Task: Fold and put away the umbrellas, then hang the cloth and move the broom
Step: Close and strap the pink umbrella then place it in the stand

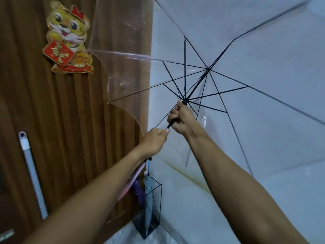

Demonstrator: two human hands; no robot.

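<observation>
umbrella: clear-canopy umbrella, open, black ribs fanned out, held up in front of the white wall; canopy edge overlaps the brown door on the left
shaft: black, runs diagonally from the hub at upper right down to both hands
right hand: grip clamped round the shaft just below the runner where the stretchers meet, thumb up against the runner
left hand: grip closed into a fist on the lower end of the shaft, just below the right hand; the two hands nearly touch
handle: pink curved piece pokes out under the left wrist; cannot tell if it belongs to this umbrella
stand: black wire umbrella stand on the floor at the corner of door and wall, below the left forearm
stand contents: one folded pale blue umbrella upright inside, something purple beside it, partly hidden by the arm
broom: pale stick with a white cap leans on the door at far left; head out of view
door: tiger decoration with a red diamond stuck on, upper left
cloth: not seen
</observation>
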